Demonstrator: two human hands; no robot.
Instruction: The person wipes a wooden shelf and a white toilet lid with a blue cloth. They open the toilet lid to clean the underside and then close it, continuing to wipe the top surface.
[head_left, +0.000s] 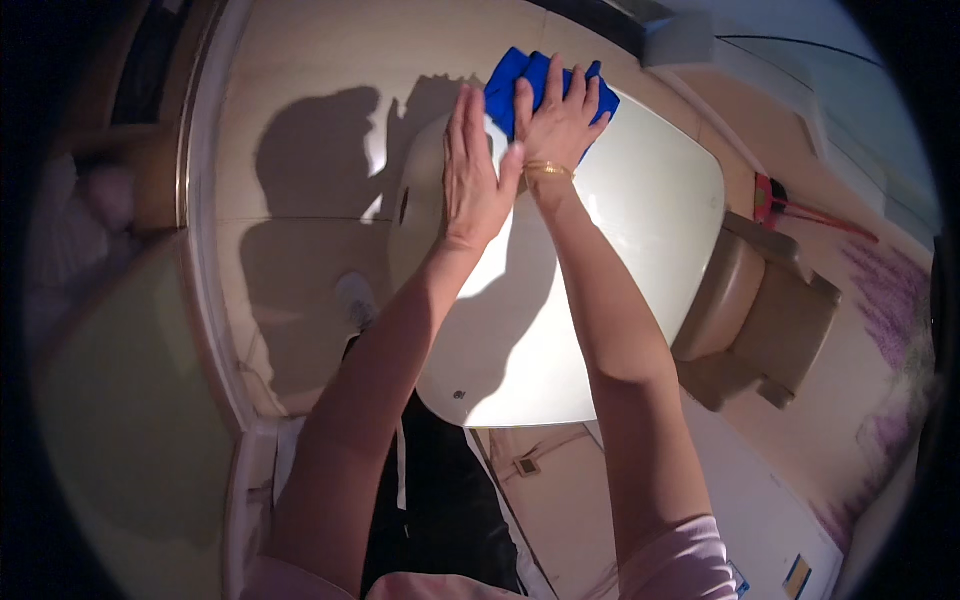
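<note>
A bright blue cloth (504, 88) lies bunched at the far edge of a glossy white tabletop (645, 195) with rounded corners. My right hand (559, 120), with a gold bracelet at the wrist, presses flat on the cloth with its fingers spread. Just left of it, my left hand (476, 172) is held edge-on over the table, fingers together and thumb apart, holding nothing. Whether it touches the tabletop, I cannot tell.
A tan upholstered chair (780, 322) stands against the table's right side. Beyond it are a red long-handled item (825, 217) and a wall with a purple floral pattern. A door frame (191, 187) runs along the left. One white shoe (356, 300) shows on the floor.
</note>
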